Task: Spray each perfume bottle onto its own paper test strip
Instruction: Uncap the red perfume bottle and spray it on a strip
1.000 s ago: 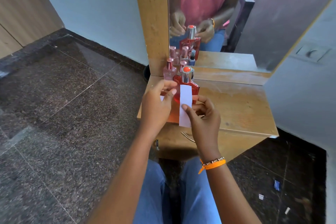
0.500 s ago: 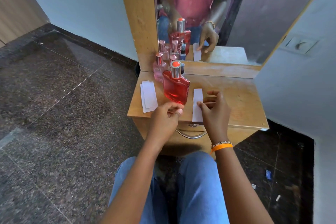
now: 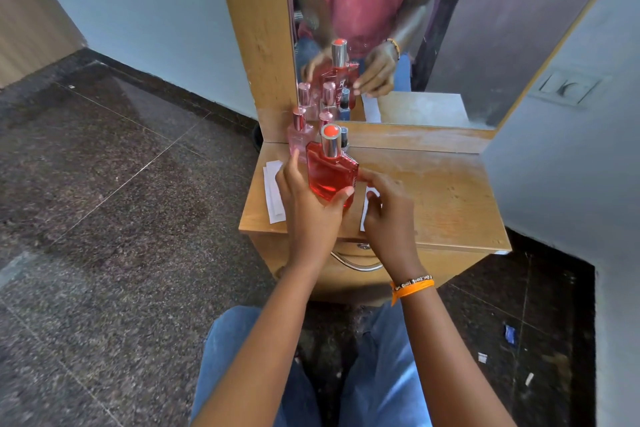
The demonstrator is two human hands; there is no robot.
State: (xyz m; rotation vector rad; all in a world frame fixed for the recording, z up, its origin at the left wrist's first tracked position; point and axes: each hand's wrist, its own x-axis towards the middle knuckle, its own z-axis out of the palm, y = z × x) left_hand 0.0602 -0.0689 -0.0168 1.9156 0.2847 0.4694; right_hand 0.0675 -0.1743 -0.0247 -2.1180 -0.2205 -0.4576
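Your left hand grips the red perfume bottle; your right hand's fingers rest loosely spread over a paper strip. Next, probably set this bottle on the surface.

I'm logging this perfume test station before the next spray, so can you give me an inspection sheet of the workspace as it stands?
Surface: wooden dresser top, scuffed, mirror behind it.
Job's things: red perfume bottle upright, cap on; pink perfume bottle and other small bottles behind it by the mirror; paper test strips stacked at the left edge; one strip lies mostly hidden under the right hand.
Clutter: nothing seen on the top.
Hands: left hand grips the red bottle; right hand touches the bottle's side, holding nothing.
Cables: nothing seen.
Surroundings: dark stone floor with paper scraps at right.
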